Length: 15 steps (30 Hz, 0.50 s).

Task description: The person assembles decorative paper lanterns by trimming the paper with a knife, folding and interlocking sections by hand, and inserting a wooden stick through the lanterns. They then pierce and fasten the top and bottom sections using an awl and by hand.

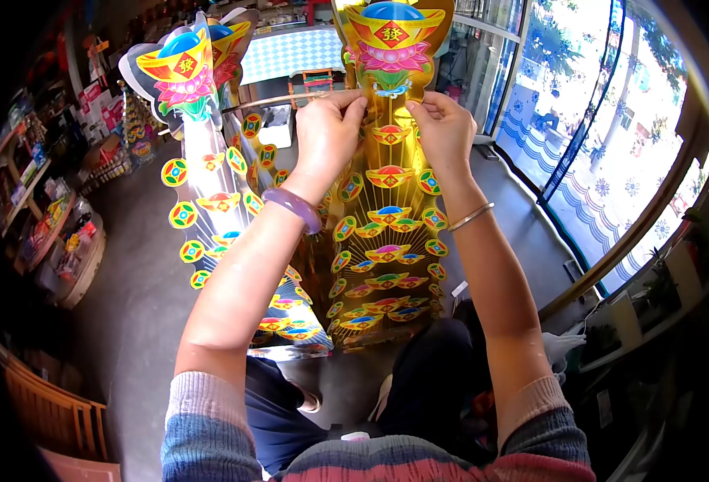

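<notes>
While the gold tower [391,157] is stood with its long axis upright, its narrow neck is bracketed by the left hand [326,136] and the right hand [444,135], neither clearly nearer. Fingertips are closed at both neck edges; whether the edge is pinched cannot be told. The silver tower [199,145] is set beside it, leftward.

Far side of the room, as I see it: one table covering [290,58], blue-and-white checked; one small chair [314,79], multicoloured bands across its back. To my left: shelves [21,189] of mixed, brightly packaged goods; one rounded display stand [80,261], pale-sided; nearer me, one slatted wooden chair [53,410]. To my right: bright glass panels [591,161], marked with blue wavy lines and flower-like motifs; one crumpled white plastic bag [562,345]. Underfoot: grey floor [142,321], smooth.
</notes>
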Motion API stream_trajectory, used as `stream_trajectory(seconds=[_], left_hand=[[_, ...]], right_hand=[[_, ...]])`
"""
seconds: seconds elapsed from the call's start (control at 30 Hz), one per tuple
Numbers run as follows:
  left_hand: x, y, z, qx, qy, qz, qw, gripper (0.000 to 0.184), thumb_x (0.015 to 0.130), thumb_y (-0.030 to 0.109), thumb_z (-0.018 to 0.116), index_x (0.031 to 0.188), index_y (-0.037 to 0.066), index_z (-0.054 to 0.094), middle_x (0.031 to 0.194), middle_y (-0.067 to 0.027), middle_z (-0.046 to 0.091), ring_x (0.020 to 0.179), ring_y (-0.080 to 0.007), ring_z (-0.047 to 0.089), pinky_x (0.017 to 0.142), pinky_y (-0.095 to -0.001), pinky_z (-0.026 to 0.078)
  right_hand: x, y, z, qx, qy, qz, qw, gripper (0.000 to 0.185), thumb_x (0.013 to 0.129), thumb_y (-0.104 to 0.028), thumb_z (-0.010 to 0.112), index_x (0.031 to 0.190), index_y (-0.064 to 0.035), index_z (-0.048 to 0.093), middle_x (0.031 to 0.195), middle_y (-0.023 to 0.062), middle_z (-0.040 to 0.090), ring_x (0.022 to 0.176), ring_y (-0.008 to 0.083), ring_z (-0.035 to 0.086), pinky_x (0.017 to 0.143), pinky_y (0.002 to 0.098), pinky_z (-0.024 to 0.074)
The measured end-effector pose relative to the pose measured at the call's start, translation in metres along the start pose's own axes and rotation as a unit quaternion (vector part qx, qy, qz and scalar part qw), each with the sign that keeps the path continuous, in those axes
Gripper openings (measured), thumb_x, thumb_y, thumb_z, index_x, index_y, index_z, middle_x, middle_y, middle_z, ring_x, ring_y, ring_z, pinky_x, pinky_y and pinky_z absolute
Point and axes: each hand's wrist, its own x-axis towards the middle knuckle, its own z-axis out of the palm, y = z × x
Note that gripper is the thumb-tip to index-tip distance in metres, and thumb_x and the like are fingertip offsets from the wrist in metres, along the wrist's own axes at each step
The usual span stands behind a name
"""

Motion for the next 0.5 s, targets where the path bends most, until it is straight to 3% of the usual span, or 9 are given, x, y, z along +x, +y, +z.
stream_trajectory(seconds=[0.13, 0.23, 0.3, 0.33, 0.5], left_hand=[[0.000, -0.002, 0.001, 0.003, 0.004, 0.007, 1.000, 0.022, 0.085, 0.018, 0.063, 0.098, 0.001, 0.067, 0.083, -0.0152, 0.068, 0.074, -0.0193, 0.066, 0.070, -0.0281, 0.049], [0.002, -0.003, 0.003, -0.021, -0.003, -0.007, 1.000, 0.020, 0.081, 0.017, 0.063, 0.093, 0.002, 0.069, 0.086, -0.0176, 0.067, 0.079, -0.0304, 0.066, 0.075, -0.0342, 0.051], [0.001, -0.002, 0.003, -0.042, -0.002, -0.012, 0.999, 0.019, 0.082, 0.015, 0.063, 0.095, 0.002, 0.069, 0.084, -0.0171, 0.068, 0.079, -0.0278, 0.067, 0.073, -0.0328, 0.051], [0.001, 0.000, 0.003, -0.048, -0.007, -0.030, 0.998, 0.020, 0.082, 0.015, 0.063, 0.096, 0.002, 0.068, 0.085, -0.0173, 0.068, 0.079, -0.0282, 0.067, 0.073, -0.0327, 0.051], [0.002, -0.007, 0.004, -0.028, 0.000, -0.013, 1.000, 0.020, 0.082, 0.015, 0.063, 0.096, 0.002, 0.068, 0.086, -0.0184, 0.067, 0.078, -0.0274, 0.067, 0.073, -0.0325, 0.051]], right_hand=[[0.000, 0.008, 0.007, 0.011, 0.004, -0.017, 1.000, 0.022, 0.073, -0.015, 0.071, 0.086, 0.0013, 0.066, 0.074, 0.0142, 0.068, 0.068, 0.0211, 0.067, 0.066, 0.0294, 0.0504], [-0.001, 0.003, 0.007, -0.030, 0.025, -0.046, 0.998, 0.016, 0.074, -0.012, 0.069, 0.085, -0.0020, 0.067, 0.073, 0.0146, 0.066, 0.068, 0.0272, 0.066, 0.063, 0.0305, 0.0495], [-0.003, -0.005, 0.003, -0.027, 0.016, -0.044, 0.999, 0.020, 0.074, -0.010, 0.073, 0.088, 0.0026, 0.067, 0.070, 0.0097, 0.067, 0.062, 0.0117, 0.063, 0.060, 0.0251, 0.0494], [-0.003, -0.002, 0.005, -0.010, 0.019, -0.052, 0.998, 0.014, 0.074, -0.011, 0.068, 0.083, -0.0005, 0.064, 0.070, 0.0153, 0.063, 0.064, 0.0288, 0.063, 0.060, 0.0326, 0.0475], [-0.002, 0.007, 0.008, -0.029, 0.030, -0.099, 0.994, 0.019, 0.073, -0.009, 0.069, 0.088, 0.0013, 0.063, 0.078, 0.0155, 0.063, 0.069, 0.0306, 0.062, 0.062, 0.0361, 0.0477]])
